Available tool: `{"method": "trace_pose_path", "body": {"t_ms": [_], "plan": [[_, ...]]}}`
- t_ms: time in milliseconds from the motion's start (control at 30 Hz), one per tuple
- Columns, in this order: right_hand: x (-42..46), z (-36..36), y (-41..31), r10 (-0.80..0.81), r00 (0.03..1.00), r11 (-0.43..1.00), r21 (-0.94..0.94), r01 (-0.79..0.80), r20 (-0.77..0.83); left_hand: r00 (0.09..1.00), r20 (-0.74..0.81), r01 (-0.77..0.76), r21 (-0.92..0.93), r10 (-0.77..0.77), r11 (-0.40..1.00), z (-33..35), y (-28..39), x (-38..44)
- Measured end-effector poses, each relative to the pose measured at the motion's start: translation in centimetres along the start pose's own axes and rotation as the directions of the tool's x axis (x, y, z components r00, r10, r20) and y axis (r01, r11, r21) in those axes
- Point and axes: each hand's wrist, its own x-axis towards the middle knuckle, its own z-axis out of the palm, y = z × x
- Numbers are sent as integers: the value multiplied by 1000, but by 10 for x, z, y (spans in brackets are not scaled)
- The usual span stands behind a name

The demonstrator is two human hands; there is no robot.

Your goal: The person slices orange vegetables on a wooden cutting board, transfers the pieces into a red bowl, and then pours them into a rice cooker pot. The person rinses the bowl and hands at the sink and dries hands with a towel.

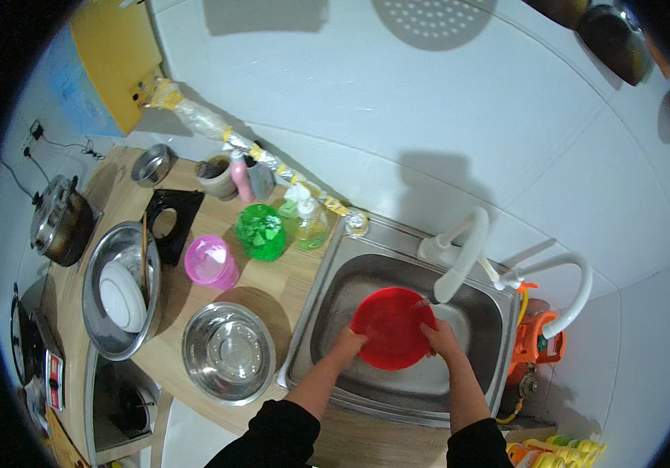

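Note:
A round red plastic basin (393,330) is held inside the stainless steel sink (457,386). My left hand (347,345) grips its left rim, and my right hand (441,339) has hold of the rim on the right. Water runs from the white faucet (457,263) into the back right part of the basin. Whether the basin touches the sink floor, I cannot tell.
Left of the sink stands a steel bowl (229,354). Farther left, a larger steel basin (121,339) holds white dishes (121,295) and chopsticks. A pink cup (212,262), a green container (260,233) and a pump bottle (312,225) stand behind. An orange gas cylinder (530,345) is at right.

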Motion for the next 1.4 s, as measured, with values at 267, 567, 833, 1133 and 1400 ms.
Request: {"method": "trace_pose_path", "body": {"t_ms": [267, 567, 833, 1133, 1400], "plan": [[-1, 27, 61, -213, 841, 892, -450, -40, -497, 986, 152, 125, -389, -70, 913, 28, 62, -53], [36, 55, 57, 152, 958, 936, 346, -60, -244, 979, 108, -171, -29, 173, 985, 71, 40, -60], [-14, 58, 23, -145, 989, 715, -689, 114, 13, 994, 104, 15, -311, 18, 950, 34, 33, -30], [1, -5, 16, -138, 923, 898, -439, -36, -358, 973, 229, 179, -667, -30, 724, 28, 11, -5], [-33, 47, -122, -522, 844, 351, -933, 78, -125, 999, 33, 27, -668, -7, 744, 48, -1, 23]]}}
